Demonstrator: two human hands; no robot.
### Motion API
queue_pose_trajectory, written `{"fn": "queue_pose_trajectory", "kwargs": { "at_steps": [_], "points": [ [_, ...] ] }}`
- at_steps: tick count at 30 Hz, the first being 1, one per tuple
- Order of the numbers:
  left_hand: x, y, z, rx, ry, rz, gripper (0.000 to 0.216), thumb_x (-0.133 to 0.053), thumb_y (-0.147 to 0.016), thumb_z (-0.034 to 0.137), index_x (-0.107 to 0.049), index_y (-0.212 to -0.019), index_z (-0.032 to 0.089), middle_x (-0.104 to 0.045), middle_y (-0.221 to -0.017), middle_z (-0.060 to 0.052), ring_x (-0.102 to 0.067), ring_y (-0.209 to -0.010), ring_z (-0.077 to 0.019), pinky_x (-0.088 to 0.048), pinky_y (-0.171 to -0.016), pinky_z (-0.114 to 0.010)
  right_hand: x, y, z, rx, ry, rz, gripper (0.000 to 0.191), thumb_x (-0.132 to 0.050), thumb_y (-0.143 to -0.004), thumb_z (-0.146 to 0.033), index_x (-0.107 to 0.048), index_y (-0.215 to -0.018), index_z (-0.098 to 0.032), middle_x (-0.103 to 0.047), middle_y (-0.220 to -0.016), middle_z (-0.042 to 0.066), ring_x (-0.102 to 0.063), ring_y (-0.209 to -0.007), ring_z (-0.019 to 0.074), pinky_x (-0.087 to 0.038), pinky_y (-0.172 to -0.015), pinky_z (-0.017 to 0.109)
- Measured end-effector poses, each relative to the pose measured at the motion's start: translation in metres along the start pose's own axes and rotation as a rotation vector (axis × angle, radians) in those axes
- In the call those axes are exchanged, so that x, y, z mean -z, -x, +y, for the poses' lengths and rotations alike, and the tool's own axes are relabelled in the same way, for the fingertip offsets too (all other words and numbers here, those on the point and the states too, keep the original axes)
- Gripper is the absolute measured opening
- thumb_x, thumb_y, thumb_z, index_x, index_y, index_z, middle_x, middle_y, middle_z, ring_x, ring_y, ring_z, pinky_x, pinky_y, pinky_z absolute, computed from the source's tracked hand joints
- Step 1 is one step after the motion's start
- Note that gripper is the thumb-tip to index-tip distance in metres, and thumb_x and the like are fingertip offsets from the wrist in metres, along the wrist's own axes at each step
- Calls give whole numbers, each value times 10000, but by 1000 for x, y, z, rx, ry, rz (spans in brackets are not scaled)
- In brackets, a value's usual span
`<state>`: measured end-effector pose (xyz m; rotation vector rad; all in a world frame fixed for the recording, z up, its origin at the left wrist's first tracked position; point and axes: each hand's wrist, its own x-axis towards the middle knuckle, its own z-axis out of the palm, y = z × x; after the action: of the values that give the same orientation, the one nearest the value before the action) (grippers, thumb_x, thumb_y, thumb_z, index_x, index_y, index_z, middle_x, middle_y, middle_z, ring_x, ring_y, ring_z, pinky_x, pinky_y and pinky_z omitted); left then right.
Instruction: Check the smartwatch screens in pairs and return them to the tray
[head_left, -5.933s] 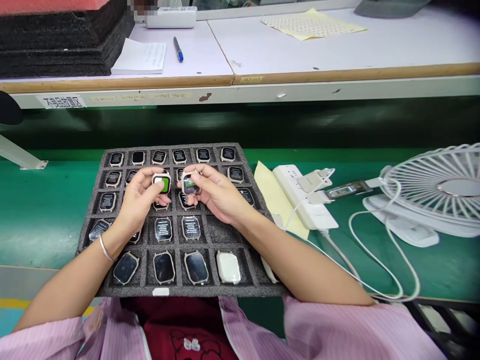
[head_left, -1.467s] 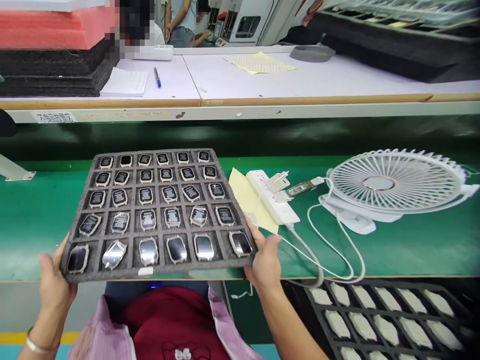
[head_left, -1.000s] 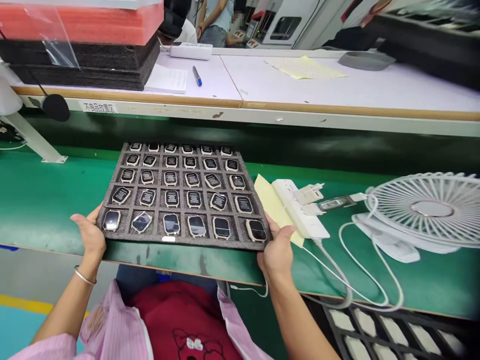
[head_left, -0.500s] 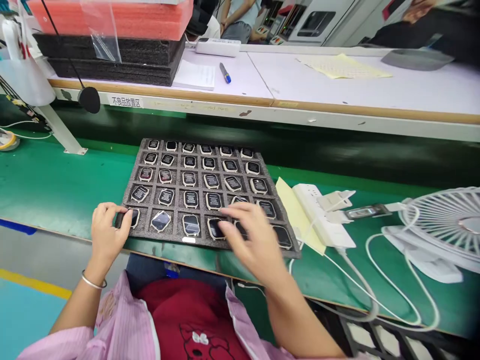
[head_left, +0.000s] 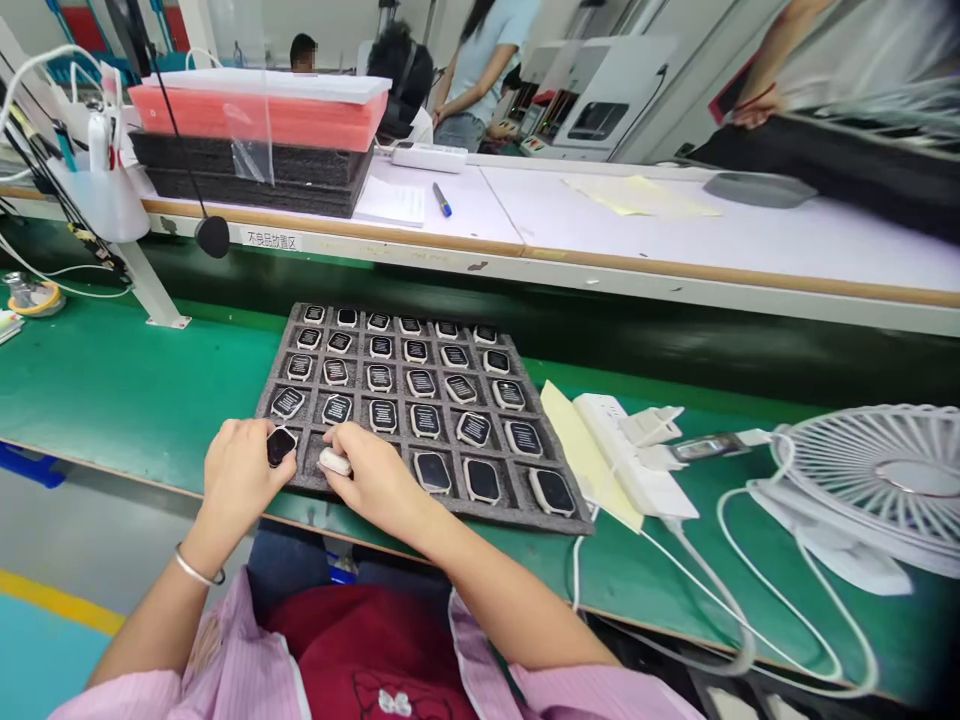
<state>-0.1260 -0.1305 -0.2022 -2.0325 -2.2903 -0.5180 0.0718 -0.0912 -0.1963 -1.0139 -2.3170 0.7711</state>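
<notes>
A grey foam tray (head_left: 534, 517) lies on the green bench, its compartments holding several square smartwatch bodies without straps. At the tray's front left corner, my left hand (head_left: 238, 470) grips a dark-faced watch (head_left: 282, 447) by its edge. My right hand (head_left: 379, 480) pinches a second watch (head_left: 335, 461) just to the right, tipped so that its pale side shows. Most watches in the rear rows show lines of text. Three watches in the front row, including the one at the right end (head_left: 553, 491), have dark screens.
Right of the tray are a yellow paper (head_left: 561, 420), a white power strip (head_left: 637, 455) with plugs and cables, and a white fan (head_left: 892, 480). A raised shelf (head_left: 465, 235) behind carries stacked foam (head_left: 255, 165) and a pen (head_left: 442, 200). Other people stand beyond it.
My right hand has moved left across the front row and now holds a watch there. The watch at my left hand now faces up in its fingers. The view has tilted upward.
</notes>
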Motion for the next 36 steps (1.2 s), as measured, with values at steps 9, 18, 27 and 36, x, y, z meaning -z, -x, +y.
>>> {"fn": "queue_pose_trajectory", "kwargs": {
  "at_steps": [9, 18, 27, 36],
  "points": [
    [14, -49, 62, 133, 1401, -386, 350, -664, -769, 456, -562, -960, 182, -578, -742, 5, -439, -532, -85, -351, -513, -239, 66, -7, 55, -388, -1287, 143, 401, -787, -783, -404, -626, -1078, -186, -780, -922, 69, -597, -536, 99, -452, -519, 240],
    [-14, -100, 131, -103, 1242, -127, 349, -671, -743, 275, -554, -1060, 190, -609, -973, -33, -575, -904, -170, -448, -861, -325, 91, -4, 64, -261, -1393, 272, 434, -829, -770, -279, -689, -1179, -239, -750, -1054, 33, -734, -791, 146, -575, -773, 297],
    [-26, -89, 132, -98, 1078, -78, 371, -632, -794, 288, -556, -1148, 204, -615, -896, -13, -580, -763, -162, -449, -726, -298, 85, -1, 67, -257, -1444, 337, 415, -830, -758, -279, -719, -1156, -250, -734, -1010, 31, -650, -679, 119, -522, -656, 270],
    [-36, -86, 132, -55, 1212, -41, 371, -662, -809, 291, -548, -1152, 208, -618, -938, -26, -624, -849, -169, -502, -773, -295, 85, 0, 64, -297, -1544, 254, 360, -772, -802, -300, -726, -1153, -239, -743, -1028, 53, -578, -658, 114, -470, -621, 265]
  ]
}}
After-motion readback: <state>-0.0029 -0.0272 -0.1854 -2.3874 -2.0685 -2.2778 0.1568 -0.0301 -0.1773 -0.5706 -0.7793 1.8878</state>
